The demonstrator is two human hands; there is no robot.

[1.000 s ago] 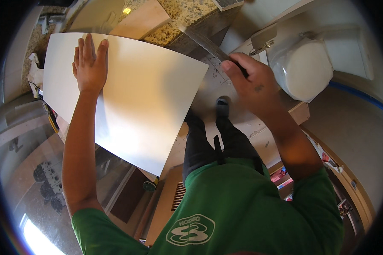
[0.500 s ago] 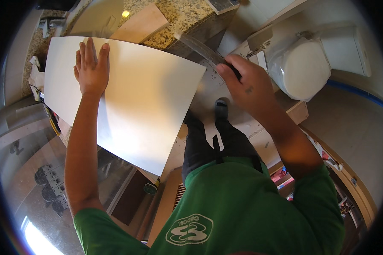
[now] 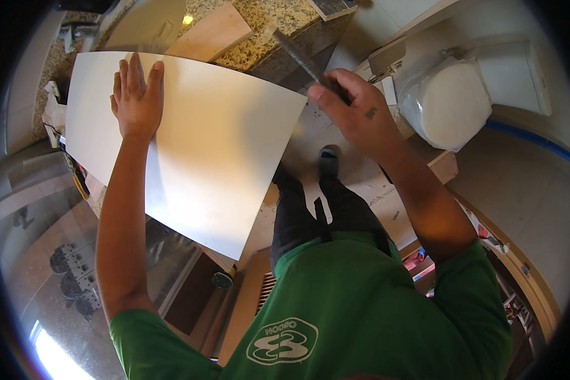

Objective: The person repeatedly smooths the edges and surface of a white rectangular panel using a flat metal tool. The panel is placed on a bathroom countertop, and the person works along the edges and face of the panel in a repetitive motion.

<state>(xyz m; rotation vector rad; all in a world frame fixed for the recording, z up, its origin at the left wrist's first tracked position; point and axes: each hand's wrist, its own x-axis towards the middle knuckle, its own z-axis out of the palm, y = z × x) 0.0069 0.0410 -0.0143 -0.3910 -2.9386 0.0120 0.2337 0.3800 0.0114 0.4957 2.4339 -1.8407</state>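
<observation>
A large white board (image 3: 215,152) lies across the counter, its near corner pointing toward my body. My left hand (image 3: 137,104) is open and rests flat on its far left part, fingers pointing away from me. My right hand (image 3: 361,117) is closed around the dark handle of a long grey metal file (image 3: 301,61). The file slants up and to the left, just beyond the board's right corner. From here I cannot tell whether it touches the board's edge.
A wooden plank (image 3: 212,31) lies on the speckled granite counter (image 3: 275,19) behind the board. At the right stands a plastic-covered toilet (image 3: 453,101). A mirror-like surface (image 3: 50,221) is at the left. A wooden piece (image 3: 443,166) sits below the toilet.
My right hand has shifted slightly left and up, and the file has turned to show a narrower side. My left hand and the board are almost unmoved.
</observation>
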